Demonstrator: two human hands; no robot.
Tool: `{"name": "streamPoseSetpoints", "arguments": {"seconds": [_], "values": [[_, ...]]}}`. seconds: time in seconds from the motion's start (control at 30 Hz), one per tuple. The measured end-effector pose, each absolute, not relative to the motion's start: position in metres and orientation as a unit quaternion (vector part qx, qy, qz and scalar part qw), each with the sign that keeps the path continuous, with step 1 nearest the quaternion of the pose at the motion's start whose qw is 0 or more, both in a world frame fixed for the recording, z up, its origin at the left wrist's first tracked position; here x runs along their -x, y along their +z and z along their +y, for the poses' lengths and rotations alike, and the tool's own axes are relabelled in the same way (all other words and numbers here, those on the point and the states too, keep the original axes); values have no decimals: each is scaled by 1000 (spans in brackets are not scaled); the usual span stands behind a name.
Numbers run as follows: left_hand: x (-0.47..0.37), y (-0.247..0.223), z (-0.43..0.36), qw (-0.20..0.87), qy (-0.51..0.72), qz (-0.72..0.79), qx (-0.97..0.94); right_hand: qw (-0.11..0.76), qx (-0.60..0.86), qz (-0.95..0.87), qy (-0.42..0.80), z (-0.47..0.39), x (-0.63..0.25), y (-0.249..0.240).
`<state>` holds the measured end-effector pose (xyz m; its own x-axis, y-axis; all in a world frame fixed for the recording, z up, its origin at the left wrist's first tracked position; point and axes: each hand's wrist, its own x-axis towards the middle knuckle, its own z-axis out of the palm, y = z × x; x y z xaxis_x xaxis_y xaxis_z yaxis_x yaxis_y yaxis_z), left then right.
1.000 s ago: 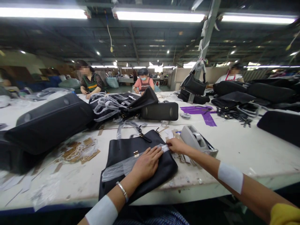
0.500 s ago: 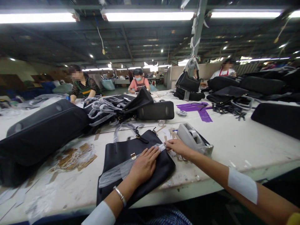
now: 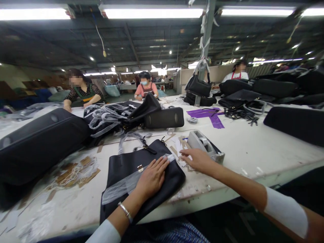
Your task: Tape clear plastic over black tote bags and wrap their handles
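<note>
White worktable (image 3: 255, 143), on which we note a black handbag (image 3: 126, 165), brown tags (image 3: 67, 175) at its nine o'clock, and a grey tape dispenser (image 3: 196, 139) at its two o'clock.

Head-worn camera faces forward and down across table (image 3: 253, 141) (close, from above).

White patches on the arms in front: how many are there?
2 in view. One white patch is on the left forearm, behind the left hand lying over the black bag; another white patch is on the right forearm. More could be hidden underneath the arms.
</note>
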<state>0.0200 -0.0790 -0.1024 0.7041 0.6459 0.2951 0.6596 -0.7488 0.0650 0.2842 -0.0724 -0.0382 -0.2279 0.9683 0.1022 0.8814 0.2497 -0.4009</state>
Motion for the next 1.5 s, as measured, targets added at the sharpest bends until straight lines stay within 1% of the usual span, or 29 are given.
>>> {"name": "streamPoseSetpoints", "arguments": {"seconds": [0.1,0.13,0.17,0.2,0.27,0.33,0.4,0.47,0.53,0.63,0.7,0.8,0.9,1.0,1.07,1.17,1.27,1.43,1.5], "values": [[-19,-104,-79,20,-153,-352,923,232,626,-744,-27,-84,-332,-17],[-19,-104,-79,18,-154,-352,923,242,633,-732,-69,-86,-350,-14],[-19,-104,-79,17,-157,-352,922,240,651,-714,-93,-87,-367,-14],[-19,-105,-79,16,-160,-352,922,231,676,-694,-93,-87,-381,-15],[-19,-105,-79,14,-164,-352,921,213,722,-658,-13,-87,-402,-22],[-19,-106,-78,14,-167,-350,921,233,743,-614,129,-88,-410,-29],[-19,-107,-78,14,-169,-350,921,295,730,-553,273,-91,-408,-33],[-19,-107,-78,14,-170,-351,921,366,701,-490,367,-95,-403,-32],[-19,-107,-78,13,-170,-353,920,415,680,-457,396,-101,-397,-24],[-19,-107,-78,14,-175,-350,920,475,662,-456,358,-115,-394,-9],[-19,-107,-78,16,-177,-351,919,498,652,-450,352,-127,-395,-4],[-19,-106,-78,16,-177,-354,918,476,666,-409,404,-143,-400,-17],[-19,-107,-78,18,-183,-349,919,447,687,-364,442,-154,-406,-50],[-19,-109,-78,20,-186,-349,918,430,711,-351,432,-161,-405,-79],[-19,-108,-78,17,-185,-350,918,402,720,-392,409,-163,-396,-84],[-20,-106,-80,9,-176,-354,919,336,687,-533,361,-159,-366,-71],[-20,-103,-82,1,-169,-362,917,283,605,-664,336,-140,-324,-48],[-19,-101,-83,-6,-170,-357,918,248,468,-765,365,-84,-266,-26],[-18,-100,-83,-6,-171,-353,920,220,431,-803,347,-63,-256,-24]]}}
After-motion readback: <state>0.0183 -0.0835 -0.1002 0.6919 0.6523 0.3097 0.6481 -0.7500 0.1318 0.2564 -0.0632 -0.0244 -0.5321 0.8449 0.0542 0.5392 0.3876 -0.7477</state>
